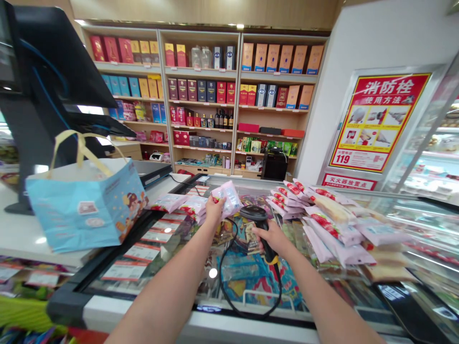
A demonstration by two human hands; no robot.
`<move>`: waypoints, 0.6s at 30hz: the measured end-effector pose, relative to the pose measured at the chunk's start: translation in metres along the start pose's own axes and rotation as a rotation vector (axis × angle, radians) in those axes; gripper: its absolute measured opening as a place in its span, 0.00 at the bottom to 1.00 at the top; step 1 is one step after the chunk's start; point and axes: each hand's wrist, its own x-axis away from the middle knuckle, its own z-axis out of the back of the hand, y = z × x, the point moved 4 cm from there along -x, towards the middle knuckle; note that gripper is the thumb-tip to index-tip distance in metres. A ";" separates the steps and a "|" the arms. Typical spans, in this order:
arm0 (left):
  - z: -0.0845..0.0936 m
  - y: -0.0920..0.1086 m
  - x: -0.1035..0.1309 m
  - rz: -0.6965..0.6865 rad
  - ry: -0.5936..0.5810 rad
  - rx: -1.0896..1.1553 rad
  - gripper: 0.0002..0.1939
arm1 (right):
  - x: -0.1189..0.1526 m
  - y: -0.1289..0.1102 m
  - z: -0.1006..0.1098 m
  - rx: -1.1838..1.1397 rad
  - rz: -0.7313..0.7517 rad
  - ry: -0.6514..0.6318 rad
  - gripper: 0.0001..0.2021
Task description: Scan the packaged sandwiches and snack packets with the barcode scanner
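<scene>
My left hand (214,209) grips a pink snack packet (228,197) with printed blue text, raised above the glass freezer top (201,286). In my right hand (273,238) is a black barcode scanner (258,216), its head pointing left toward that packet. The scanner's cable (221,272) loops down over the glass. More pink packets (172,202) lie to the left, beyond my left wrist. On the right rises a pile of pink packets (330,224) with red strawberry prints. Part of the held packet is hidden behind my fingers.
A light blue carrier bag (82,205) stands on the white counter (21,234) at left, below a black checkout monitor (64,52). Price labels (141,252) line the freezer's left side. A dark phone-like device (409,306) lies at right. Shelves of boxes (202,91) fill the back.
</scene>
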 end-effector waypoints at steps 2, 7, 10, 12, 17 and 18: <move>0.000 0.000 0.000 0.008 0.014 0.013 0.23 | 0.000 0.001 0.000 0.004 0.001 -0.001 0.17; 0.000 -0.002 0.000 0.031 0.028 0.029 0.22 | -0.001 0.004 0.000 0.036 0.000 -0.014 0.16; 0.000 -0.002 -0.001 0.029 0.028 0.008 0.22 | -0.003 0.005 0.000 0.041 -0.001 -0.014 0.15; 0.000 -0.002 -0.002 0.036 0.035 -0.003 0.22 | -0.005 0.006 0.000 0.026 0.003 -0.012 0.15; 0.000 -0.001 -0.003 0.058 0.043 -0.014 0.17 | -0.008 0.006 0.001 0.019 0.009 0.011 0.16; 0.000 -0.001 -0.003 0.065 0.051 -0.020 0.17 | -0.008 0.005 0.001 0.019 0.011 0.004 0.17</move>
